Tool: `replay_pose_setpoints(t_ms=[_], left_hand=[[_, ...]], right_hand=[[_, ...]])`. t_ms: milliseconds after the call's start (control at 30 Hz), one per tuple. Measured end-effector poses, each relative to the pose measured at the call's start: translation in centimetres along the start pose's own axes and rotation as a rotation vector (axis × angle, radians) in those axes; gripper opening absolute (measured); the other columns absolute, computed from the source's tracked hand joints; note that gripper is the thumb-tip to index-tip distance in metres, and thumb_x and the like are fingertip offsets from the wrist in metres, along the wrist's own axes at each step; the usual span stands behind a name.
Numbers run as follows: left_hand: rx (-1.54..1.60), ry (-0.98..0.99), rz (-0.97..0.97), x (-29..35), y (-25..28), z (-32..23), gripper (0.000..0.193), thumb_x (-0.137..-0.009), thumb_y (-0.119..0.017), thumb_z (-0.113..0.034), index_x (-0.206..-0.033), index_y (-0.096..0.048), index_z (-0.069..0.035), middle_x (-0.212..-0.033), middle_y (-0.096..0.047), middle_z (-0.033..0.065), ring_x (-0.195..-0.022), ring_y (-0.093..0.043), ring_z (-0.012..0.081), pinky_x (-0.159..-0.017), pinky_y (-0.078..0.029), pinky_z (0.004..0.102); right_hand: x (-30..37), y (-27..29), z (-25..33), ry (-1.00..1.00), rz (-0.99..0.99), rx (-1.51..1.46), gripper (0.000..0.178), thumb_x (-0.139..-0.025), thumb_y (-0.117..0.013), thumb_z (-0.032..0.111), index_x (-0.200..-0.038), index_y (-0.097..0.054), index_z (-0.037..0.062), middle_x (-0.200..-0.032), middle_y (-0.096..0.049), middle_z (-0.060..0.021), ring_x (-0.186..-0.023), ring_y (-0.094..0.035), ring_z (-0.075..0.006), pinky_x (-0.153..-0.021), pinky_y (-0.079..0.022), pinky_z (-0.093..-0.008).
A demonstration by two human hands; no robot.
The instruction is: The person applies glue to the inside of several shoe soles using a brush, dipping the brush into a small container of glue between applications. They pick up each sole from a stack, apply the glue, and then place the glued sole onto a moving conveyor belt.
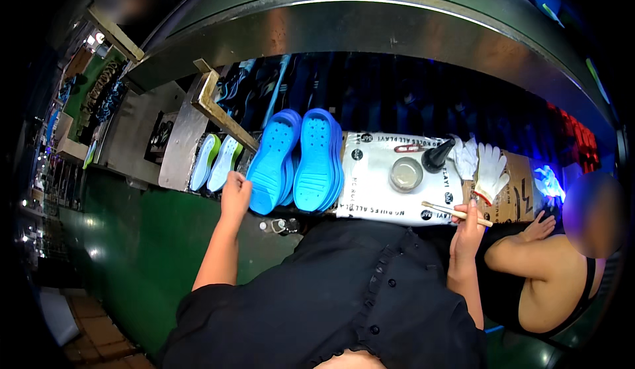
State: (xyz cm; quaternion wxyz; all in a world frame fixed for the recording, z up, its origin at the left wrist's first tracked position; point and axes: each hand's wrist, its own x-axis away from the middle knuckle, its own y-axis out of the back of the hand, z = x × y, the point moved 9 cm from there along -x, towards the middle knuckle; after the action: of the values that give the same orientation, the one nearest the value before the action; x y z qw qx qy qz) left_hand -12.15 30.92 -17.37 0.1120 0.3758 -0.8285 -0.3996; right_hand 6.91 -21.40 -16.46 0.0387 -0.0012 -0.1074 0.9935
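My left hand [236,196] is closed, its fingertips between a white and green shoe sole [225,165] and the near end of a stack of blue shoe soles [268,164]. Whatever its fingers pinch, if anything, is hidden. A second stack of blue soles [317,161] stands beside the first. My right hand [468,223] grips a thin brush [444,209] by its pale handle, bristles pointing left over a white printed sheet [370,200]. A small round bowl of cloudy liquid [406,174] sits beyond the bristles, with a black nozzle bottle [436,156] beside it.
White gloves [491,172] lie on cardboard [519,190] at right, near a seated co-worker's hand [539,227]. A metal bracket [221,114] slants down behind the left blue stack. Dark racks and a long metal ledge [317,35] run along the far side.
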Motion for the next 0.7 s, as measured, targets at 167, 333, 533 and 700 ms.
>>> replay_pose_setpoints(t_ms=[167, 333, 533, 700], left_hand=[[0.882, 0.452, 0.351, 3.1, -2.3, -1.0, 0.042, -0.079, -0.059, -0.013, -0.118, -0.048, 0.000, -0.099, -0.060, 0.0107, -0.084, -0.060, 0.0166, -0.075, -0.049, 0.0286], [1.409, 0.464, 0.569, 6.4, -5.0, -7.0, 0.065, -0.073, -0.064, -0.020, -0.128, -0.039, 0.002, -0.116, -0.055, 0.0146, -0.104, -0.057, 0.0244, -0.089, -0.047, 0.0352], [1.120, 0.135, 0.504, 6.4, -7.2, -15.7, 0.072, -0.074, -0.064, -0.011, -0.133, -0.025, -0.003, -0.112, -0.050, 0.0132, -0.084, -0.057, 0.0199, -0.057, -0.049, 0.0288], [0.913, -0.102, 0.474, 6.3, -9.4, -20.0, 0.065, -0.080, -0.059, -0.003, -0.133, -0.023, 0.000, -0.119, -0.047, 0.0151, -0.109, -0.050, 0.0212, -0.095, -0.040, 0.0353]], right_hand=[[0.2, -0.9, -0.3, -0.060, 0.010, 0.024, 0.033, -0.094, -0.047, 0.023, -0.076, -0.060, -0.0021, -0.070, -0.057, -0.0074, -0.062, -0.049, -0.0107, -0.061, -0.039, -0.0240], [0.0, -2.7, 0.8, -0.035, 0.068, 0.002, 0.034, -0.094, -0.048, 0.022, -0.076, -0.060, -0.0041, -0.066, -0.056, -0.0081, -0.063, -0.050, -0.0117, -0.063, -0.039, -0.0242], [0.1, -5.7, 3.8, 0.006, 0.153, 0.004, 0.038, -0.094, -0.048, 0.026, -0.075, -0.063, -0.0035, -0.065, -0.057, -0.0071, -0.063, -0.050, -0.0116, -0.064, -0.040, -0.0240], [1.6, -7.7, 7.6, 0.153, 0.243, 0.131, 0.035, -0.093, -0.047, 0.022, -0.073, -0.065, -0.0013, -0.066, -0.061, -0.0067, -0.062, -0.052, -0.0124, -0.068, -0.041, -0.0255]])
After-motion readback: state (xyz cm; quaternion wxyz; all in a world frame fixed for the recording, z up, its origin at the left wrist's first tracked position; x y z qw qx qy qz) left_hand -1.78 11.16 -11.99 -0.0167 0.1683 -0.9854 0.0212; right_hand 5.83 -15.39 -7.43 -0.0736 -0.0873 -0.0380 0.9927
